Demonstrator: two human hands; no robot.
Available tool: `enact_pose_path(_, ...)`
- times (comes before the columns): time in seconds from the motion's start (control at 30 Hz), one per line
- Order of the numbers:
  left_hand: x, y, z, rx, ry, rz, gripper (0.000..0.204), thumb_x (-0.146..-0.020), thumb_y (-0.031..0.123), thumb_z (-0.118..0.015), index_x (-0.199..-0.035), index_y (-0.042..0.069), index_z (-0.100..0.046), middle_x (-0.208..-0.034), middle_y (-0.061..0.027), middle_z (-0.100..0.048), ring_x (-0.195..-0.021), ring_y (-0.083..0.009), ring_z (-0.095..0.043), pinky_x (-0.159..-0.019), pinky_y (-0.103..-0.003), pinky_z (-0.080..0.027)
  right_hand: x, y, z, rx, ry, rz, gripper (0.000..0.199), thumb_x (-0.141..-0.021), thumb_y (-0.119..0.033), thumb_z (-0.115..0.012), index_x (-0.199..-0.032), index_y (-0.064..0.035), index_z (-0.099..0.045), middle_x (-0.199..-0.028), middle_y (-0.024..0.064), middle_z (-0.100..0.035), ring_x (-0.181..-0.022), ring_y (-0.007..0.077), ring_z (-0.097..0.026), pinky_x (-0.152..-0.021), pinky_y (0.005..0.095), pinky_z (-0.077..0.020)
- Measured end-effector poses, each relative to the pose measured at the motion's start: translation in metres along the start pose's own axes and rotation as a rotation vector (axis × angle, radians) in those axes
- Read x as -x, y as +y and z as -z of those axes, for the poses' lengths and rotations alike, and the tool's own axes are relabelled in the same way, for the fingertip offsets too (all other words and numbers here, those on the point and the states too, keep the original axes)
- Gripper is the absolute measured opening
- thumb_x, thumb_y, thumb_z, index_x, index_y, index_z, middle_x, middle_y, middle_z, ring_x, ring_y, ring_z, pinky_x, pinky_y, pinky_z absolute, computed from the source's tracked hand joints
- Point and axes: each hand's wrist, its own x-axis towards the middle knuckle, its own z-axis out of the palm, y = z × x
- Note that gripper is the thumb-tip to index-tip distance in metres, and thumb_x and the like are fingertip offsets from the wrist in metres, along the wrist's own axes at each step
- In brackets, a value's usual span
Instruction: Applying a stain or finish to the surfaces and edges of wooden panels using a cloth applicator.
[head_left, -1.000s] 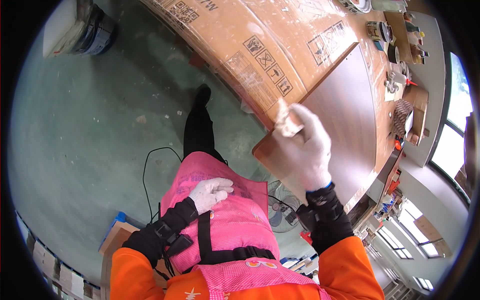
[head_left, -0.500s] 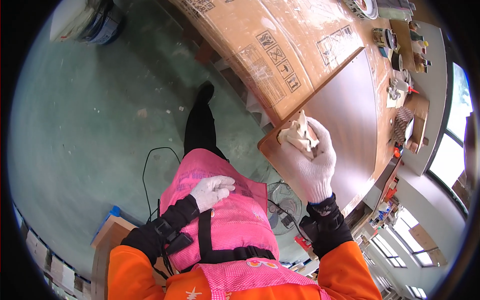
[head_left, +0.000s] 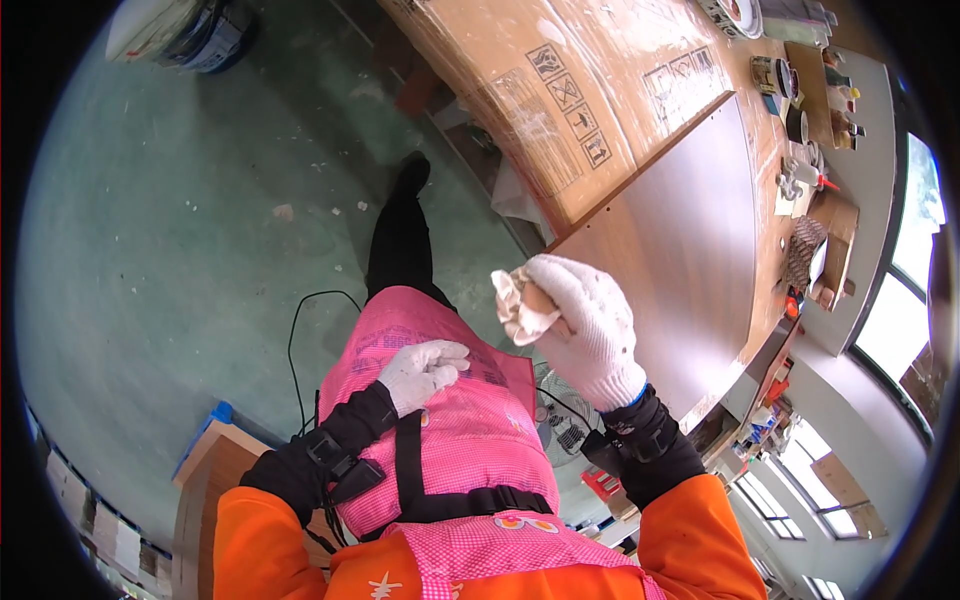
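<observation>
My right hand [head_left: 590, 325], in a white knit glove, is closed around a crumpled cream cloth [head_left: 522, 306] with a brownish patch beside the fingers. It is by the near-left corner of a brown wood-grain panel [head_left: 680, 240], whose corner it partly hides. The cloth sticks out past the panel's edge, over the floor. My left hand [head_left: 424, 376], also gloved in white, is in front of the pink apron [head_left: 470, 440]. Its fingers are loosely bent and apart, with nothing visible in them.
The panel lies on a cardboard-covered table [head_left: 520, 70]. Tins [head_left: 772, 76], bottles and a cardboard box [head_left: 832, 240] line its far side. A floor fan [head_left: 562, 410] stands below my right arm. A black cable [head_left: 292, 350] runs across the green floor, and a bucket [head_left: 205, 40] stands far left.
My right hand has moved left and a little toward me with the cloth, from the panel's surface to beyond its corner. My left hand has stayed almost still.
</observation>
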Motion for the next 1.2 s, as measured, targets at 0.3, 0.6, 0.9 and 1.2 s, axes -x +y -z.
enact_pose_path(0.3,0.001,0.004,-0.002,-0.094,-0.010,-0.015,0.045,-0.096,0.002,-0.057,-0.141,-0.006,-0.054,-0.125,-0.0149,-0.070,-0.097,-0.0129,-0.065,-0.088,-0.028,-0.055,0.061,0.003,0.018,-0.035,0.178,-0.004,0.055,-0.070,-0.005,-0.086,-0.121,-0.0047,-0.065,-0.115,0.0158,-0.071,-0.099,0.0340,-0.071,-0.086,0.0405,-0.0567)
enact_pose_path(0.6,0.005,0.016,-0.010,-0.128,0.044,0.022,0.041,-0.096,0.005,-0.058,-0.136,-0.006,-0.057,-0.119,-0.0128,-0.072,-0.088,-0.0098,-0.063,-0.083,-0.025,-0.055,0.054,0.006,-0.026,-0.152,0.362,-0.084,0.062,-0.066,0.003,-0.085,-0.124,-0.0026,-0.064,-0.119,0.0158,-0.071,-0.105,0.0316,-0.070,-0.092,0.0403,-0.0562)
enact_pose_path(0.9,0.019,0.066,-0.012,-0.338,0.176,-0.013,0.030,-0.098,0.003,-0.058,-0.127,-0.003,-0.064,-0.108,-0.0102,-0.074,-0.086,-0.0112,-0.065,-0.081,-0.025,-0.054,0.087,0.015,-0.009,-0.124,0.189,-0.082,0.022,-0.087,-0.023,-0.065,-0.100,-0.0055,-0.063,-0.105,0.0137,-0.068,-0.082,0.0278,-0.066,-0.069,0.0381,-0.0521)
enact_pose_path(1.2,-0.047,0.238,-0.035,-1.116,0.286,-0.848,0.027,-0.096,-0.001,-0.064,-0.122,0.001,-0.070,-0.119,-0.0115,-0.071,-0.112,-0.0204,-0.066,-0.101,-0.034,-0.051,0.179,-0.035,-0.048,-0.923,1.689,-0.986,0.046,-0.091,0.003,-0.071,-0.133,-0.0028,-0.053,-0.131,0.0125,-0.058,-0.124,0.0271,-0.060,-0.110,0.0421,-0.0463)
